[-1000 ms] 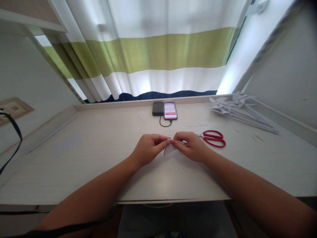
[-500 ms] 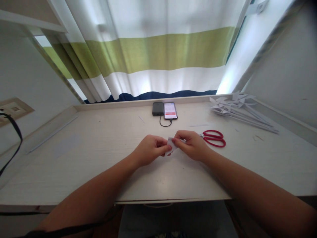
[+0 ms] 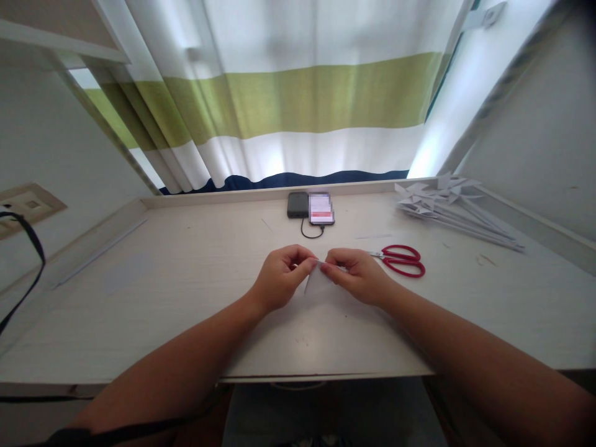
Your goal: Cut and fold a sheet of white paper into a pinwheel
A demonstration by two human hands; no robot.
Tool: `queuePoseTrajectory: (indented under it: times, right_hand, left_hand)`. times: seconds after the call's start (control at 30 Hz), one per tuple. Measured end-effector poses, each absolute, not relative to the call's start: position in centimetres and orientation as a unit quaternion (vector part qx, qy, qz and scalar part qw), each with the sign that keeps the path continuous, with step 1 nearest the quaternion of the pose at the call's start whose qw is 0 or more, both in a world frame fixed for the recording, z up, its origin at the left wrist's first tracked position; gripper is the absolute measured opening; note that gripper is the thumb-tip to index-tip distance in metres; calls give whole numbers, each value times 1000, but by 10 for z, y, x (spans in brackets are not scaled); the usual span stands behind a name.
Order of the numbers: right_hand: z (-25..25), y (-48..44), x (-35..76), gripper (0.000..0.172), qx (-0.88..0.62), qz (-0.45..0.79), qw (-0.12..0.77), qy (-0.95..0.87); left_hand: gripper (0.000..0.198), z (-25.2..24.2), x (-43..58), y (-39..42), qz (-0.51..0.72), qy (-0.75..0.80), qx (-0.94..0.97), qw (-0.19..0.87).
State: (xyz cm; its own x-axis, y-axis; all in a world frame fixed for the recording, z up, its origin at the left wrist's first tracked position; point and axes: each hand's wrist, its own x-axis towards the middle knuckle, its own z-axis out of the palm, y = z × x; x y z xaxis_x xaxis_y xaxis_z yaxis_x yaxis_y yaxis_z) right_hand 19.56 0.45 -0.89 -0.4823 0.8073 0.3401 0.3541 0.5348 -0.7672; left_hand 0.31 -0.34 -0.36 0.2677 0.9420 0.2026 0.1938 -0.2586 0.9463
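Note:
A small piece of white paper [image 3: 317, 280] is held between my two hands above the middle of the desk. My left hand [image 3: 285, 276] pinches its upper edge between thumb and forefinger. Close beside it, my right hand [image 3: 354, 273] grips the same paper, its thumb pressing near the top; those fingers cover part of the sheet. Scissors with red handles [image 3: 403, 261] lie just past my right hand, the blades partly hidden behind it.
At the back of the white desk [image 3: 195, 335] lie a dark power bank [image 3: 297, 205] and a phone [image 3: 321, 208] joined by a cable. Several folded paper pinwheels [image 3: 426, 198] on sticks rest at the right. Along the left lies a thin white stick [image 3: 100, 254].
My left hand has shifted up along the paper, and its thumb now pinches the top edge. The paper has turned, and its lower part hangs toward me.

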Motion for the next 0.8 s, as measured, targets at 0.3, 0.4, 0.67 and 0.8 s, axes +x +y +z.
queuePoseTrajectory:
  times: [0.3, 0.4, 0.67, 0.8]
  right_hand:
    - [-6, 7, 200, 33, -388, 380, 360, -758]
    - [-5, 10, 209, 38, -397, 362, 369, -758]
    - [-9, 16, 216, 30, -382, 329, 381, -775]
    - [-7, 7, 204, 18, -357, 292, 329, -824]
  left_hand:
    - [20, -1, 3, -5, 420, 457, 688, 375]
    - [22, 1, -7, 3, 445, 485, 658, 367]
    - [22, 0, -14, 8, 445, 491, 658, 357]
    - [23, -4, -6, 1, 396, 473, 714, 332]
